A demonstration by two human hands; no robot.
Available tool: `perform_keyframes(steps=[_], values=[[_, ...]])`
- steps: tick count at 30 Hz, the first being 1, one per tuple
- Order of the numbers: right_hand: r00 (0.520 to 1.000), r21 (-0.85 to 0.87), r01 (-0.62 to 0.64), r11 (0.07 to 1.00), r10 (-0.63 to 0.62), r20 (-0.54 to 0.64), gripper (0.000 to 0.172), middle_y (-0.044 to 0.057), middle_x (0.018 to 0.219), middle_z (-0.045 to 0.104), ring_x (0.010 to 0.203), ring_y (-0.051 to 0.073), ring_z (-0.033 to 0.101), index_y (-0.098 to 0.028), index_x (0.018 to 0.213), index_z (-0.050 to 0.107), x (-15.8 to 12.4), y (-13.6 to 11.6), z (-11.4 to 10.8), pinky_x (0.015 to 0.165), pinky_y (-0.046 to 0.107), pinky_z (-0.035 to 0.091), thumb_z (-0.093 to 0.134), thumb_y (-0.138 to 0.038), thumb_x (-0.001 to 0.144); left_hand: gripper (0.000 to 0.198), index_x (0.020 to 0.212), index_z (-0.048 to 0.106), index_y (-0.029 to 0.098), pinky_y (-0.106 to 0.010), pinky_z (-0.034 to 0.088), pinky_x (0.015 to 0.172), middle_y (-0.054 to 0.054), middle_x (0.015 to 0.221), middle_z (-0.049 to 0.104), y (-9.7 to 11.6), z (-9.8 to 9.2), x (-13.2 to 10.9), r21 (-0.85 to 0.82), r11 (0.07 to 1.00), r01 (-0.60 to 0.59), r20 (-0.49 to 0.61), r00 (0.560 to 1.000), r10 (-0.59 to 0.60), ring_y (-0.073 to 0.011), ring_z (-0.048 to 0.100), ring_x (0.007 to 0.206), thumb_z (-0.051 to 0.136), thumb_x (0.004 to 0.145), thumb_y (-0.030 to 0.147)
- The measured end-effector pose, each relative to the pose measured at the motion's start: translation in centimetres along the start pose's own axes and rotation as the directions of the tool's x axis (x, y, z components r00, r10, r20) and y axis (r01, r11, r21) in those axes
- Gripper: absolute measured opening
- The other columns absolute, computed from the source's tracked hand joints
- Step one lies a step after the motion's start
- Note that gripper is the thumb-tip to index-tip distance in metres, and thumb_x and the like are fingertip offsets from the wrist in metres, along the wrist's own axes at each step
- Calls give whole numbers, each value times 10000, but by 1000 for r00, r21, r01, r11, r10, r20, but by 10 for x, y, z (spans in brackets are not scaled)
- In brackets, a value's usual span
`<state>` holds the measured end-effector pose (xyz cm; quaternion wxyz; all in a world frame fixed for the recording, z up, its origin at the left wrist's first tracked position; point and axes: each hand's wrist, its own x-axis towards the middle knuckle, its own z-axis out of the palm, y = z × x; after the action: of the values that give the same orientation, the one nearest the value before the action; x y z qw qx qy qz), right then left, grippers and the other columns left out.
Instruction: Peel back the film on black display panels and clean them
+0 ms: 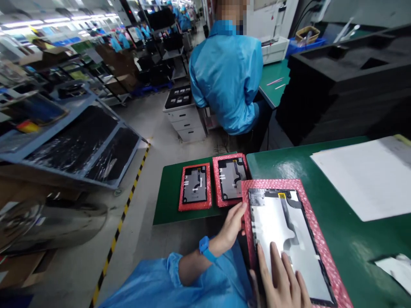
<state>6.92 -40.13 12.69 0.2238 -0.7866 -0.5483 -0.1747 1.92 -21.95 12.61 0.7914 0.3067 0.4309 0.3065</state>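
Observation:
A tablet screen panel (305, 239), silver-backed with a black rim and a dark ribbon cable, lies on a pink bubble-wrap pad (313, 214) right in front of me. My left hand (231, 226) grips the pad's left edge, thumb on top and the other fingers mostly hidden beneath. Stretched out across the lower part of the panel are the fingers of my right hand (284, 280), slightly spread. Two similar panels on pink pads, a near one (231, 177) and a farther one (195, 186), rest on a green side board to the left.
The green table (346, 171) carries a stack of white sheets (369, 175) and a crumpled white piece (396, 271) at right. Black foam trays (330, 90) are piled behind. A co-worker in blue (226, 77) sits ahead. A grey cart (73, 137) stands left.

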Motion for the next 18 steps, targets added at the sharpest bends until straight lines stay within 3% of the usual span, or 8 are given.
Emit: perform_keyframes(steps=[2,5,8,14,18], values=[[1000,3,14,1000,-14,25,722,163,1585,765,1269,374,798,-335,1936,253,-1,5,-3,1031,572,558,490,-317,1254,833,1047,894,192,-377,648,1011,-41,887,869,1,3,-7,-11,1000,-3,33,999,3,-266,811,913,1031,643,908],[999,10,16,1000,-16,50,715,119,1573,780,1308,353,791,-380,1938,234,-2,11,-11,1074,556,547,453,-325,1259,817,1001,910,185,-483,549,1277,-129,1128,932,-3,4,-20,-3,999,41,71,997,-41,-399,812,1286,1060,616,889],[996,14,44,999,-45,82,764,113,1608,762,1352,358,779,-354,1943,198,1,17,-20,1114,547,534,478,-278,1237,766,939,907,200,-544,491,1342,-126,1143,939,-14,-2,-26,14,995,94,23,995,-94,-456,760,1408,1086,593,859],[997,32,70,997,-71,31,812,115,1828,561,1419,351,732,-277,1944,200,7,26,-26,1161,517,534,484,-163,1192,538,993,906,210,-510,505,1320,-83,1077,934,-24,-15,-19,29,995,94,-69,993,-92,-433,763,1396,1113,722,626],[990,-77,117,990,-110,82,741,146,1670,715,1370,343,760,-241,1949,136,13,22,-18,1138,513,514,389,-259,1253,574,1022,909,212,-558,427,1396,-116,1173,925,-26,-17,-10,33,997,68,-112,992,-63,-467,694,1509,1104,713,655]])
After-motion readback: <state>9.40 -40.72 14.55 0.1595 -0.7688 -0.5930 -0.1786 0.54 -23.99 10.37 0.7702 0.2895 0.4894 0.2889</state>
